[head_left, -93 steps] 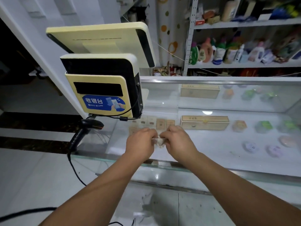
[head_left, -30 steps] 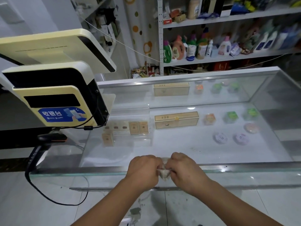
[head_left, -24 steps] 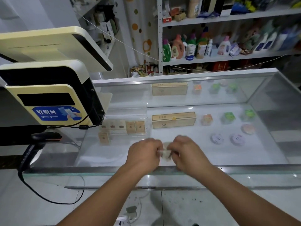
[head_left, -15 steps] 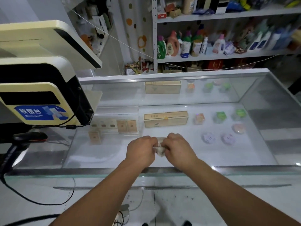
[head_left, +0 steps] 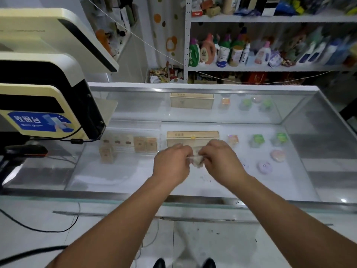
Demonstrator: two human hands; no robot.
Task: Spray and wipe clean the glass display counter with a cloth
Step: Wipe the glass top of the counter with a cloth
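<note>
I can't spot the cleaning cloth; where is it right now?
Head view, centre: the cloth is bunched between the left hand and right hand, both pinching it over the glass display counter, near the long beige box inside.

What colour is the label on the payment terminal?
The label is blue with white characters; the head view shows it.

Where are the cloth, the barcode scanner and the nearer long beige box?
cloth (head_left: 196,161): head view, its crumpled middle.
barcode scanner (head_left: 24,150): head view, its black head.
nearer long beige box (head_left: 185,134): head view, its top face.
</note>
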